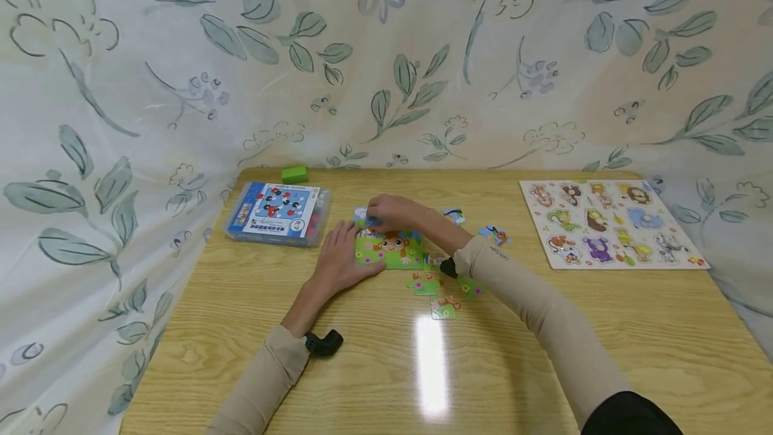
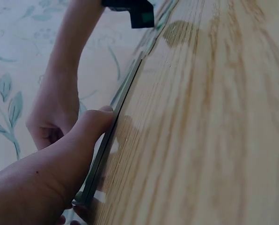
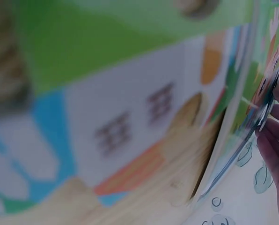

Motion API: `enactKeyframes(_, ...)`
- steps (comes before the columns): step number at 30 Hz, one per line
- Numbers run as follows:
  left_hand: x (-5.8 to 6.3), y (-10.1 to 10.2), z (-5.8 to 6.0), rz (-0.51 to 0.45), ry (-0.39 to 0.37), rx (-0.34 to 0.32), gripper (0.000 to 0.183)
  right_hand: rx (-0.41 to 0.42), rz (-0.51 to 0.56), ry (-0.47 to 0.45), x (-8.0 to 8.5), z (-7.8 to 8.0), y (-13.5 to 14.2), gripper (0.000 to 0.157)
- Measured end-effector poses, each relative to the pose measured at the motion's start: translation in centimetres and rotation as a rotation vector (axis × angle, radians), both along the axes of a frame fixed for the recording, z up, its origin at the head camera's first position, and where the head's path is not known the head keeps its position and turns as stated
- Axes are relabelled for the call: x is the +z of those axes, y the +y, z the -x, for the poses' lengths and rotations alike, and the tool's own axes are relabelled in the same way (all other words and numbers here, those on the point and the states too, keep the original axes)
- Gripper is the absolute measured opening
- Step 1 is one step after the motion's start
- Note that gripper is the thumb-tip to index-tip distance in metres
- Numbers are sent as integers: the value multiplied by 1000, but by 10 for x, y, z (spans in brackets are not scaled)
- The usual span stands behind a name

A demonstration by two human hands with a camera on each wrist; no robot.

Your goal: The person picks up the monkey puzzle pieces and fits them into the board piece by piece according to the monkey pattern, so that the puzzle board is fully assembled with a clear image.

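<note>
In the head view a partly assembled jigsaw puzzle (image 1: 395, 257) with a monkey on green lies mid-table. My left hand (image 1: 341, 257) rests along its left side, fingers straight, thumb at the lower edge. The left wrist view shows that thumb (image 2: 95, 124) against the puzzle's thin edge. Over the puzzle's upper left, my right hand (image 1: 395, 212) has curled fingers and pinches a small blue puzzle piece (image 1: 374, 221), mostly covered by the fingers. In the right wrist view, fingertips (image 3: 266, 133) meet the puzzle's far edge, while a piece with a house (image 3: 130, 112) looms close to the camera.
Loose pieces lie right of and below the puzzle, among them a green one (image 1: 425, 282) and a lower one (image 1: 445, 309). Others (image 1: 495, 235) lie farther right. A clear-sided box (image 1: 278, 213) and green block (image 1: 294, 174) stand back left; an animal board (image 1: 612, 225) lies right.
</note>
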State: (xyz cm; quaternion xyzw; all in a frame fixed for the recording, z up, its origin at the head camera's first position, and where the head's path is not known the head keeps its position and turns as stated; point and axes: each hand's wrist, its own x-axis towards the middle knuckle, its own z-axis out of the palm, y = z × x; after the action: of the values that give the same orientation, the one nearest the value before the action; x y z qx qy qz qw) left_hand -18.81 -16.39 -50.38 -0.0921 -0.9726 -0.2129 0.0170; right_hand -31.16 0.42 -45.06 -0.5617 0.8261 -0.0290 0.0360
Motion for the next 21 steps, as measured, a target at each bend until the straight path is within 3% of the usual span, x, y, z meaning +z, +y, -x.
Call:
enactKeyframes(10,0,0,1,-17,27,-1,104,-35,-26,27,3,0,-4,25)
enactKeyframes(21,-1,0,2,-9,-29,-9,107,-70,-99,-4,4,0,-6,28)
